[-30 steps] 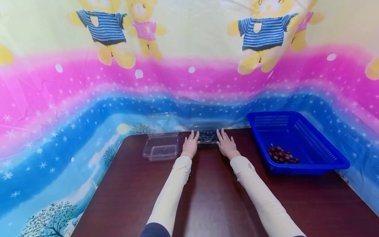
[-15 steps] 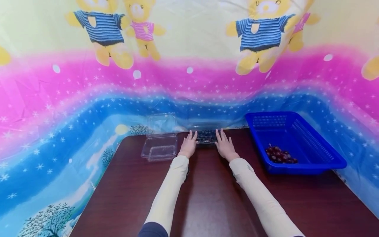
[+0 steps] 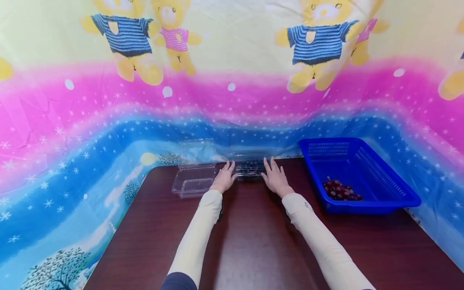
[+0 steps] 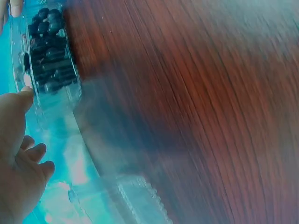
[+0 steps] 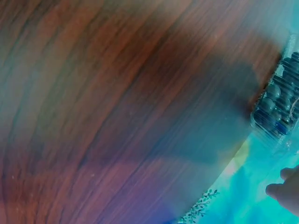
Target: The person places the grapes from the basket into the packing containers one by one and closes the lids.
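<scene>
A clear plastic clamshell box (image 3: 249, 170) filled with dark round fruit, like grapes, lies at the table's back edge between the two hands. My left hand (image 3: 224, 177), fingers extended, is at the box's left end; in the left wrist view one fingertip (image 4: 27, 91) comes right at the lid's edge. On the box's other end is my right hand (image 3: 274, 177), its fingers stretched forward beside the corner. Only a small part of the right hand (image 5: 286, 189) shows in the right wrist view, below the box (image 5: 275, 105). Neither hand grips anything.
Left of the hands stands an open, empty clear clamshell box (image 3: 193, 181), its lid raised. A blue plastic basket (image 3: 377, 177) at the right holds a bunch of red grapes (image 3: 340, 190). A patterned curtain (image 3: 232, 104) hangs behind the brown table (image 3: 253, 233).
My left hand has moved a little left, drawing slightly away from the filled box and toward the empty one. The right hand stays nearly in place. The view has shifted slightly.
</scene>
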`<state>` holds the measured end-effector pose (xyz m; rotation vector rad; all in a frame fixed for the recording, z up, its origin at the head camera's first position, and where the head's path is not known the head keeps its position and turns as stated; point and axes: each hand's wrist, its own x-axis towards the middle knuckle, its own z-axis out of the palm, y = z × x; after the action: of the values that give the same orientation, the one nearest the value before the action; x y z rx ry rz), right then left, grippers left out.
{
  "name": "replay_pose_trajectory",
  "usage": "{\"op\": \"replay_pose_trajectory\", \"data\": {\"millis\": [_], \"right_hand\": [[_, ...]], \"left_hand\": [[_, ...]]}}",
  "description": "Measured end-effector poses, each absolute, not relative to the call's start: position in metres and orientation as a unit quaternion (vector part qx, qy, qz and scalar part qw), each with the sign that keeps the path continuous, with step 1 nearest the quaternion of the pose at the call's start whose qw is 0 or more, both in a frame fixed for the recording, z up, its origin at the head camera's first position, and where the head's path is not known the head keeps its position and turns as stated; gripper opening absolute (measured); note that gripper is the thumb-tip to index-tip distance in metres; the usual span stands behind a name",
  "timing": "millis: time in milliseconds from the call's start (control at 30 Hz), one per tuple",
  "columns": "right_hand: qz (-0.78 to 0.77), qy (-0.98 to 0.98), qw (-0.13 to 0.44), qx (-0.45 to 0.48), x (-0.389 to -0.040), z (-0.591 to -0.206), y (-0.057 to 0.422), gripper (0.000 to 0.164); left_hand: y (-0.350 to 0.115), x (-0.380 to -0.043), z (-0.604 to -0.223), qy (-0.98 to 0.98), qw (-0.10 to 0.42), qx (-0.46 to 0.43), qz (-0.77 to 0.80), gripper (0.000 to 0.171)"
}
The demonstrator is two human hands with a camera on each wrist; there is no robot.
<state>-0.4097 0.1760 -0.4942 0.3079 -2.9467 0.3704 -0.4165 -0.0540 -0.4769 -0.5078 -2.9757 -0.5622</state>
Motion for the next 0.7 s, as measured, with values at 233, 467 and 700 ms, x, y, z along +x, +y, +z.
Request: {"op": "replay_pose_trajectory", "data": {"millis": [233,467,700], "right_hand": [[0.115,-0.983,0.087,0.114,-0.403,-0.484,0.175,0.067],[0.102,-0.983,0.089,0.124,-0.400,-0.478,0.175,0.068],[0.099,-0.983,0.095,0.123,-0.398,-0.467,0.179,0.069]], "left_hand": [[-0.070,-0.415,-0.470,-0.970,0.040,-0.170,-0.168,0.060],[-0.082,-0.416,-0.463,-0.973,0.050,-0.171,-0.147,0.060],[-0.091,-0.411,-0.454,-0.971,0.054,-0.178,-0.150,0.058]]}}
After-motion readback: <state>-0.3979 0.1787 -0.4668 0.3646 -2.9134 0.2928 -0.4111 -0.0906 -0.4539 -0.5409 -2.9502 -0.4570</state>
